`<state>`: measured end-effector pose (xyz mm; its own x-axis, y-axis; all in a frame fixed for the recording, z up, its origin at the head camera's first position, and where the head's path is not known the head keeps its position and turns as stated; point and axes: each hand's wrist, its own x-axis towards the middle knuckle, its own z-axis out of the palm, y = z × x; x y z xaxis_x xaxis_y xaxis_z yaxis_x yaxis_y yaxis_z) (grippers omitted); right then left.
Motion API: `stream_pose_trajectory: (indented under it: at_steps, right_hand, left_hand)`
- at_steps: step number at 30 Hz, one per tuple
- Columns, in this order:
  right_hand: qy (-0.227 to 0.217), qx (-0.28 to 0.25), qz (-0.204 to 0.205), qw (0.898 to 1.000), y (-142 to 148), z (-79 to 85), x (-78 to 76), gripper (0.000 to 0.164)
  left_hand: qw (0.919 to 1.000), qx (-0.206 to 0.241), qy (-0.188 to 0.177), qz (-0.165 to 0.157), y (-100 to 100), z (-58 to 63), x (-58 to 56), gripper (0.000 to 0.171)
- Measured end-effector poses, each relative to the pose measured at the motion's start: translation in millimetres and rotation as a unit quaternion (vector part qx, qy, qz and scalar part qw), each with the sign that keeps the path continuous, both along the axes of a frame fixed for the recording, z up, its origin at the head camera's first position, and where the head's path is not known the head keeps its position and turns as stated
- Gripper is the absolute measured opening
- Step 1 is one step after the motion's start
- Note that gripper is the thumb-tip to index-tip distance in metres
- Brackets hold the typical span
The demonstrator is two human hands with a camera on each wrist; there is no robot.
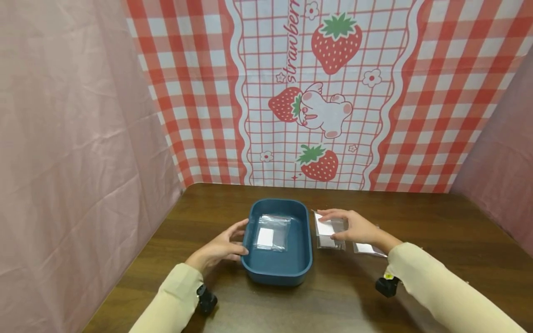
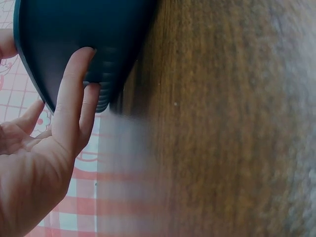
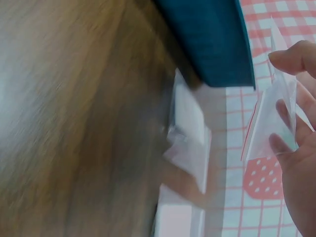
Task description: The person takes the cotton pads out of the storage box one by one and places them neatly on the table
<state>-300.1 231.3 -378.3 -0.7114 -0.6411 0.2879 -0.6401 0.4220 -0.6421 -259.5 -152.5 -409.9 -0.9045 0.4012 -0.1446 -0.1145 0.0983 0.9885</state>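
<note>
A dark blue rectangular tub [image 1: 280,279] stands on the table, and inside it lies a clear zip bag [image 1: 280,235] with a white patch. My left hand [image 1: 220,247] rests against the tub's left side. In the left wrist view its fingers [image 2: 71,94] lie fairly straight along the outer wall. To the right of the tub, my right hand [image 1: 354,227] pinches another clear zip bag [image 3: 271,116], lifted above the table, with a red line along one edge. Below it on the table lie more bags: one bag [image 3: 190,116] near the tub and another bag [image 3: 175,217] further off.
The brown wooden table [image 1: 333,296] carries everything. Behind it hangs a red-and-white checked cloth [image 1: 200,115] with strawberries. Pink fabric [image 1: 83,138] covers the left side, with more pink fabric [image 1: 499,171] at the right.
</note>
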Motion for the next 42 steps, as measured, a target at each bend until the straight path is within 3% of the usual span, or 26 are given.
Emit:
stream_pose_trajectory:
  at_steps: [6, 15, 21, 25, 36, 42]
  right_hand:
    - [0.003, -0.012, -0.010, 1.000, 21, -7.2, 9.5, 0.044]
    - [0.082, -0.009, -0.032, 0.996, 55, -19.9, 20.3, 0.043]
    - [0.082, -0.044, -0.032, 0.995, 78, -25.7, 25.9, 0.046]
    - [0.103, -0.033, -0.045, 0.993, 92, -29.7, 28.9, 0.045]
    - [0.111, -0.023, -0.072, 0.991, 130, -36.6, 34.4, 0.045]
    - [0.127, -0.015, -0.063, 0.990, 144, -41.9, 33.9, 0.047]
  left_hand:
    - [1.0000, 0.007, -0.001, -0.007, 0, -0.9, 0.0, 0.088]
    - [0.9999, 0.007, -0.002, -0.007, 1, -1.8, -1.7, 0.087]
    - [0.9999, 0.005, 0.003, -0.010, 0, -0.9, -2.3, 0.088]
    - [0.9999, 0.008, 0.002, -0.010, -2, -0.3, -2.4, 0.088]
    - [0.9999, 0.008, -0.002, -0.008, -1, 1.2, -1.9, 0.088]
    - [1.0000, 0.002, -0.003, -0.005, -1, 1.5, -1.5, 0.087]
